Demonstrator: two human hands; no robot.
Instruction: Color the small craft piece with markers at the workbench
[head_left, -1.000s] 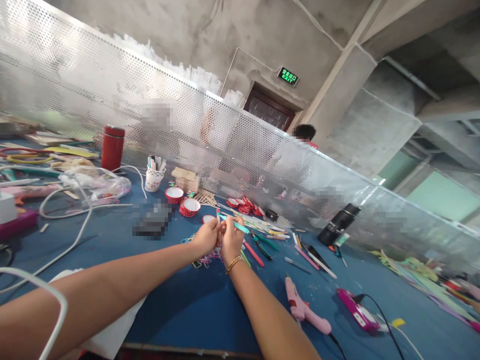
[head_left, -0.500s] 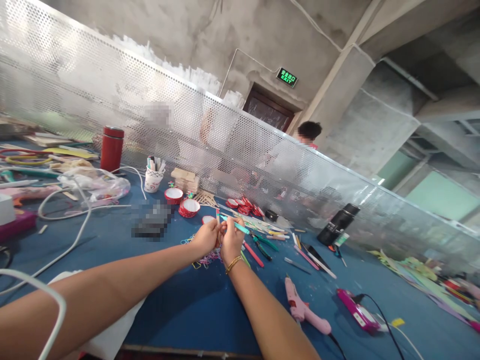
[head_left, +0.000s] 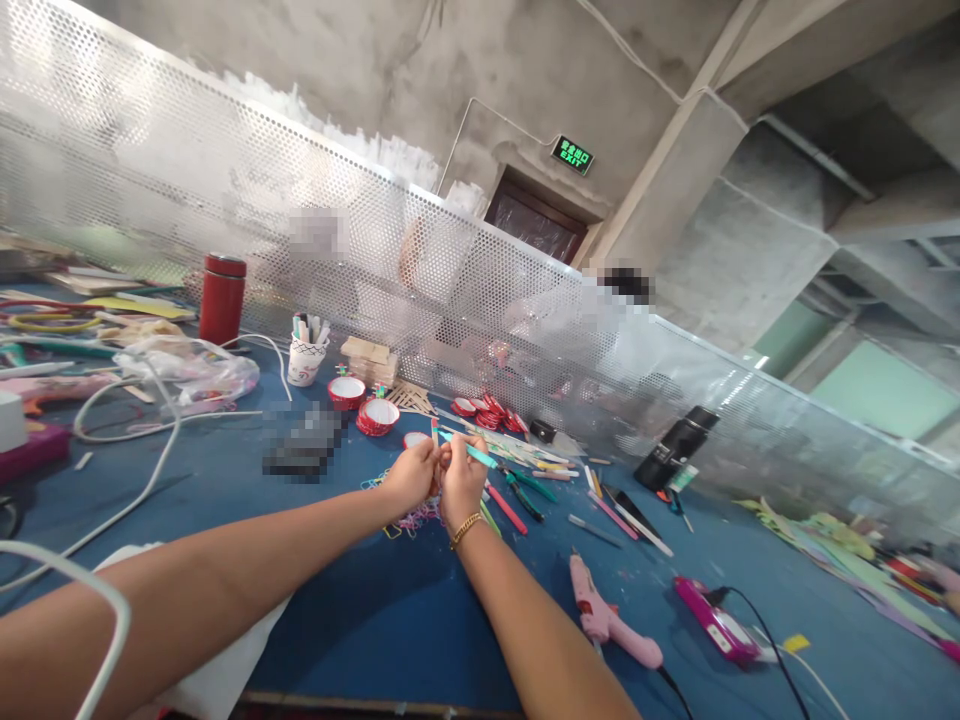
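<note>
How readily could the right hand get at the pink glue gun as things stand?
Probably yes, readily: the pink glue gun lies uncovered beside the right forearm, bare tabletop between, though the right hand holds a turquoise pen.

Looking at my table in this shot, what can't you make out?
All in the head view:
Stick: lower part hidden by the left hand and right hand.
Pen: tip too small to tell whether it touches the stick.
Colorful loops: partly hidden by the hands.
Dark object: blurred by blocky pixels.
White paper: partly hidden by the left arm.
</note>
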